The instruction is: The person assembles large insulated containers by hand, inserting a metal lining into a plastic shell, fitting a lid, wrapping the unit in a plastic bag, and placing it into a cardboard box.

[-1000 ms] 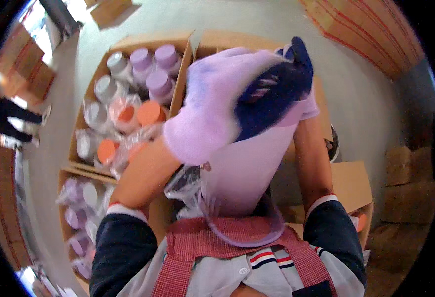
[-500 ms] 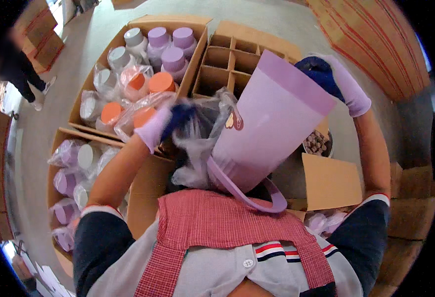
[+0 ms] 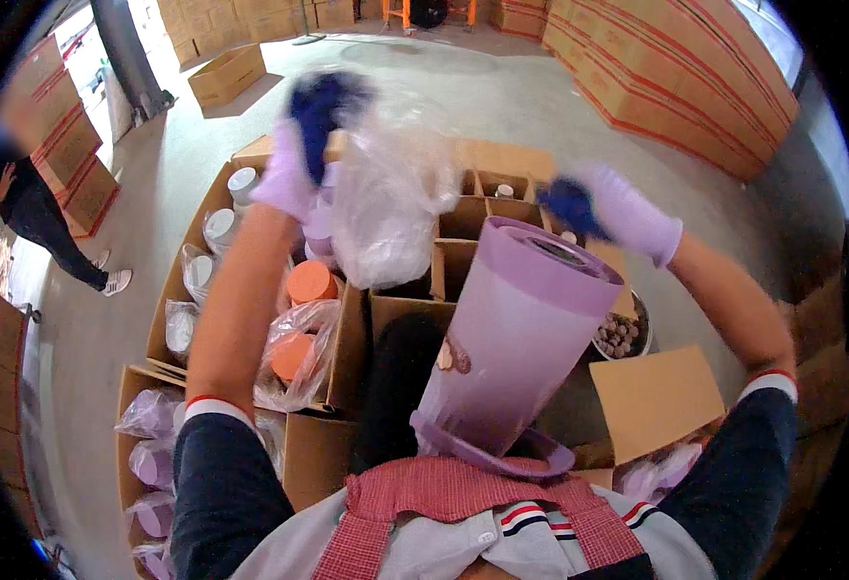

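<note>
A crumpled clear plastic bag [image 3: 390,208] hangs in the air from my left hand [image 3: 313,140], whose gloved fingers are closed on it and blurred by motion. Leaning against my apron is a large lilac tumbler [image 3: 516,338]. Its rimmed end points up and away from me, and a loop handle sits at the end nearest my body. My right hand [image 3: 618,213], in a lilac glove with dark blue fingers, is just beyond the tumbler's upper rim, seemingly apart from it. Its fingers are smeared, so their grip is unclear.
Left stands a carton [image 3: 347,358] of bagged bottles with orange, white and lilac tops; another carton [image 3: 134,425] is nearer. A divided carton [image 3: 463,220] lies ahead, a bowl of small brown pieces [image 3: 619,336] at right. A person [image 3: 43,208] stands far left; stacked cartons [image 3: 666,87] are behind.
My left hand has lifted the plastic bag up and away from the tumbler. My right hand has come off the tumbler's upper end. The view has tilted up, showing more floor.
</note>
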Demonstrator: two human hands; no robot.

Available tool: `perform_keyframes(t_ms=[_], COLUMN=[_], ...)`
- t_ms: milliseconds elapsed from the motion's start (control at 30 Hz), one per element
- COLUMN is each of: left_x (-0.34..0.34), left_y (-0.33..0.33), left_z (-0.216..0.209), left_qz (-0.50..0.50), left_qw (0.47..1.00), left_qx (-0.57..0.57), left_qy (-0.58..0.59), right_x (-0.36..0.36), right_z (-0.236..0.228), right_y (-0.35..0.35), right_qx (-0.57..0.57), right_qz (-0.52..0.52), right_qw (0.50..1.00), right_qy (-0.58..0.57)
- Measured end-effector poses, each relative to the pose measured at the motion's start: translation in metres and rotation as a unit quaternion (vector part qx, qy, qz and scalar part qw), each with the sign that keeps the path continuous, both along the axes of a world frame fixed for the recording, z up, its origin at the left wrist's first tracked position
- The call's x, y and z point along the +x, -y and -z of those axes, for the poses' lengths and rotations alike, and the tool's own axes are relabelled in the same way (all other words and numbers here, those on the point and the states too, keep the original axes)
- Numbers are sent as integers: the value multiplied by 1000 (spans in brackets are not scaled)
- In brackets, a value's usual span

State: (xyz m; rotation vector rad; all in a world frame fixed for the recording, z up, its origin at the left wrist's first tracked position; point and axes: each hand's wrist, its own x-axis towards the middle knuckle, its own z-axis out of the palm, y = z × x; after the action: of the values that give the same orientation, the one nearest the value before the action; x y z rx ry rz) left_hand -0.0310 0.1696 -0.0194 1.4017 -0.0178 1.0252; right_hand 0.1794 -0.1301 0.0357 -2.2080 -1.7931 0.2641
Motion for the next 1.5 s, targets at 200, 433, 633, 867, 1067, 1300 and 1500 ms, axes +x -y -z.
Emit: perform_keyframes(t_ms=[200, 433, 633, 867, 1067, 1300, 1500], left_x=[29, -71, -70, -185, -204, -168, -142], left_y=[143, 130, 245, 273, 310, 276, 318], left_z=[-29, 146, 49, 229, 224, 89, 77], left_qz=[147, 145, -15, 211, 20, -183, -14], left_qw=[979, 983, 699, 912, 923, 836, 997], left_qx=[134, -68, 676, 150, 233, 463, -14], left_qy=[-44, -93, -233, -319, -305, -231, -79], right_x=[33, 9, -21, -125, -171, -153, -175], right_z=[77, 154, 217, 239, 210, 236, 334], right_y=[-96, -9, 8, 95, 177, 166, 30], right_qx=[152, 188, 249, 178, 109, 201, 148], right_qz=[-199, -64, 40, -14, -139, 124, 139], right_qw=[934, 872, 826, 826, 814, 898, 978], right_qy=[-256, -448, -504, -535, -554, -372, 39])
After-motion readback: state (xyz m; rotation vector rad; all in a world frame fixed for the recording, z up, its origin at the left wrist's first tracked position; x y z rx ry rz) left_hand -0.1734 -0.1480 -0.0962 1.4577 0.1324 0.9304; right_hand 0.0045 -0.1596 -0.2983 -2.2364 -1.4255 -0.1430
